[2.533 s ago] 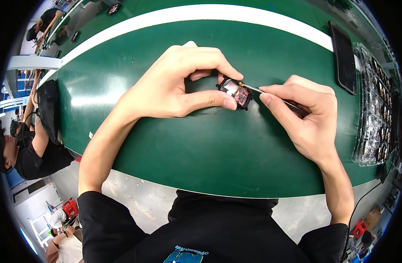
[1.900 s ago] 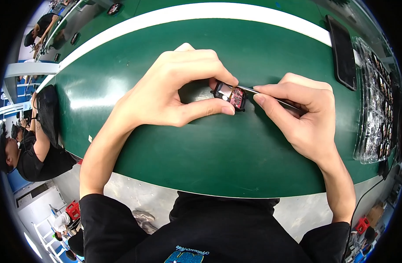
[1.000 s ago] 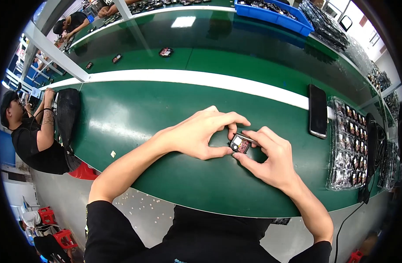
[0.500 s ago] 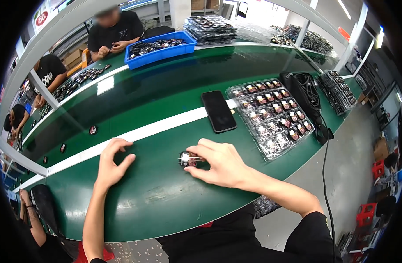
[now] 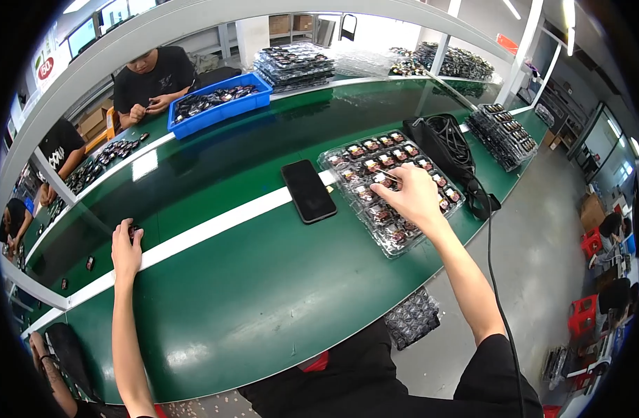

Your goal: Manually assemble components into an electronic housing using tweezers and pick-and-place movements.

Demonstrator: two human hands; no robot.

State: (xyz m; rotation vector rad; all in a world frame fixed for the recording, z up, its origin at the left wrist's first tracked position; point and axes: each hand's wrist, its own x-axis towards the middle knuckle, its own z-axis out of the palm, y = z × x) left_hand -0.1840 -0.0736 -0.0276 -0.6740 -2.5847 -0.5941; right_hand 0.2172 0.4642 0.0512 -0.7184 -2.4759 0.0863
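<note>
moved since the earlier frame: the right hand [image 5: 418, 200] has been brought from the open bench to the clear tray [image 5: 391, 252], and the left hand [image 5: 126, 256] has been stretched farther out, past the white strip [image 5: 215, 228]. by the right hand, a slim metal tool [image 5: 392, 175] is gripped, its fingertips bent down over a small unit [image 5: 382, 179] in the tray; whether that unit is pinched cannot be told. by the left, a dark piece [image 5: 133, 230] is met between curled fingers and thumb (a firm grip cannot be confirmed). the small unit is seen as black-cased, with a pale patch and reddish parts; similar ones are set in rows around it. beside the tray, a black phone [image 5: 309, 191] and a black pouch [image 5: 441, 148] are placed. farther off, a blue bin [image 5: 222, 117] is heaped with dark pieces.
</note>
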